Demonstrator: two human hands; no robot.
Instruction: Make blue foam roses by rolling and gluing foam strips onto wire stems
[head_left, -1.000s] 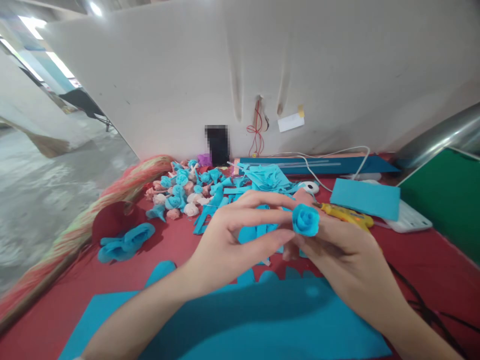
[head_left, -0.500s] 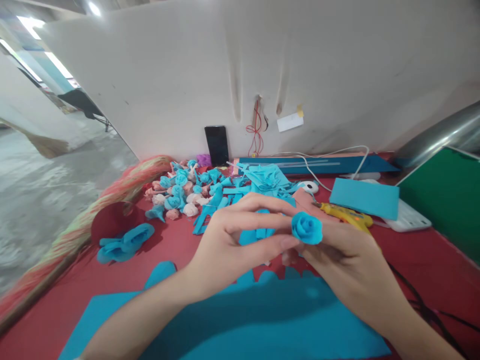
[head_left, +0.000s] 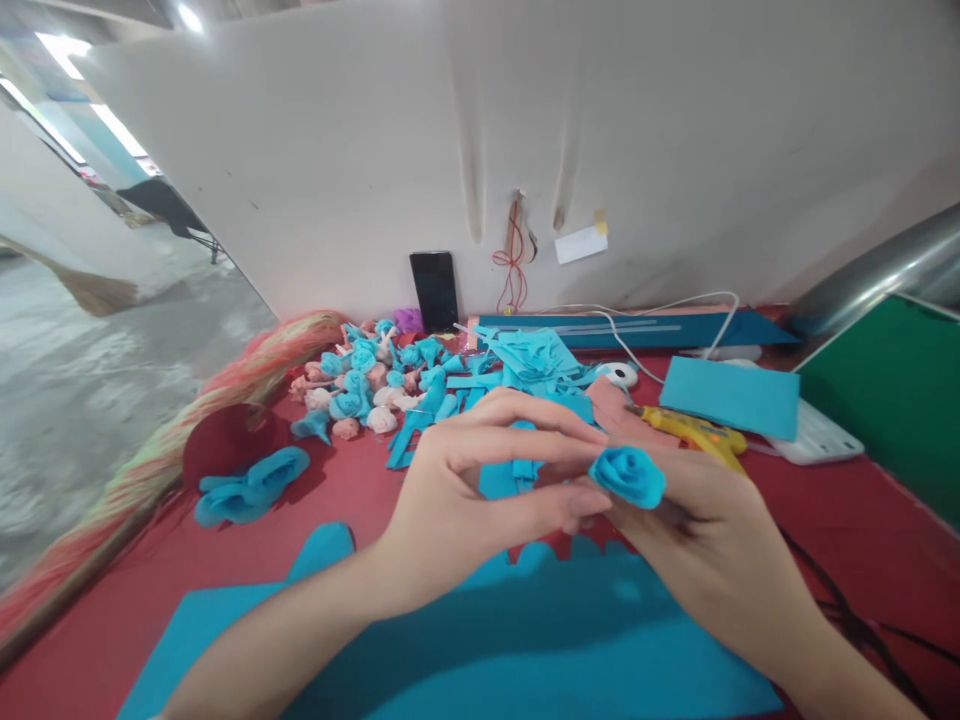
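A small blue paper rose (head_left: 628, 476) is held up between my two hands, its rolled petals facing me. My left hand (head_left: 480, 490) pinches its left side between thumb and fingers. My right hand (head_left: 697, 510) is closed around the lower part of the rose from the right; its fingertips are mostly hidden behind the flower and the left fingers. Below both hands lies a large blue paper sheet (head_left: 480, 650) with a scalloped far edge.
Behind my hands are a pile of blue and pink paper roses (head_left: 352, 385) and blue paper scraps (head_left: 536, 360). A yellow glue gun (head_left: 694, 432) lies right, beside a blue paper stack (head_left: 727, 395). A phone (head_left: 435, 290) leans on the white board; blue petals (head_left: 251, 487) sit left.
The rose has shifted slightly right and down, and its top is turned a little. My left fingertips have moved right with it; both hands keep hold.
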